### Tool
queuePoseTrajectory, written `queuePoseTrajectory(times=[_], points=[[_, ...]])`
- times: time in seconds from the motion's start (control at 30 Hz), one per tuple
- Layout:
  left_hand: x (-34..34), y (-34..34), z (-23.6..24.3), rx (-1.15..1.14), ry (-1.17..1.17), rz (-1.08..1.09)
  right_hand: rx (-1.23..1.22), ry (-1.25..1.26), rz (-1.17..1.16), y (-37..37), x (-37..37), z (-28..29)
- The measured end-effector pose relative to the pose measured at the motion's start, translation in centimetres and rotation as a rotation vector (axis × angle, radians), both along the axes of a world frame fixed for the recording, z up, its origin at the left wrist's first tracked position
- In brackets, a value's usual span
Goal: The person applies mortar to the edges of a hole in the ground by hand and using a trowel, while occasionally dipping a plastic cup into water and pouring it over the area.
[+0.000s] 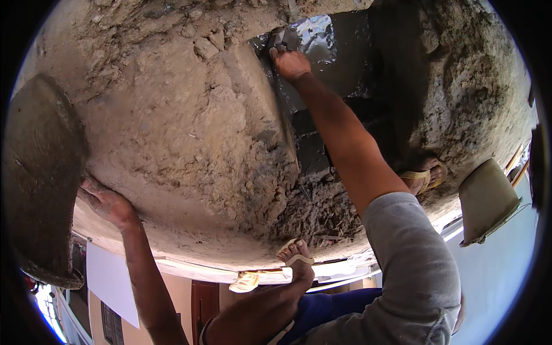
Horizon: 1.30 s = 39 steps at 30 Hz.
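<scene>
A worker's right hand (291, 64), fingers curled in tight, bears down at the left edge of a wet grey surface (348, 72) that lies in a recess at the top of the view; whether it grips a tool there is too small to tell. The work looks like smoothing, and likely calls for light, even pressure, with long strokes drawn along the border rather than jabs into it. The left hand (112, 206), loose and gripping nothing visible, rests on the earth bank (172, 132) just beside a dark basin (40, 167), a brace worth keeping for so long a reach. Farther out, sandalled feet (298, 253) stand apart near crumbly soil (322, 215), best kept out of the wet grey surface.
</scene>
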<state>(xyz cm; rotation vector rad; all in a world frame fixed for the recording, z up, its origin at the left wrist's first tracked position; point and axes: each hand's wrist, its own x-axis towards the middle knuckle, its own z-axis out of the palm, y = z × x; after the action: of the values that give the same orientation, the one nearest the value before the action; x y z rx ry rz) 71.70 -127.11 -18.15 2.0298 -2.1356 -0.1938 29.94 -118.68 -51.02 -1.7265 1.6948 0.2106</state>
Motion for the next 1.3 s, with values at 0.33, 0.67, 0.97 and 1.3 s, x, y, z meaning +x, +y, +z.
queuePoseTrajectory(times=[0.33, 0.67, 0.97, 1.3], points=[[-5.2, -0.7, 1.0, 0.014, -0.008, 0.080, 0.395, -0.023, 0.158, 9.5, -3.7, 1.1], [-4.0, -0.8, 0.2, -0.046, -0.066, 0.066, 0.354, 0.032, 0.181, 16.4, -5.7, 2.6], [-5.4, -0.6, 0.7, -0.091, -0.207, 0.233, 0.398, -0.636, -0.509, 4.0, -9.9, 24.0], [-5.3, -0.4, 0.4, -0.133, -0.292, 0.322, -0.703, -0.763, -0.407, -8.7, -0.5, 48.8]])
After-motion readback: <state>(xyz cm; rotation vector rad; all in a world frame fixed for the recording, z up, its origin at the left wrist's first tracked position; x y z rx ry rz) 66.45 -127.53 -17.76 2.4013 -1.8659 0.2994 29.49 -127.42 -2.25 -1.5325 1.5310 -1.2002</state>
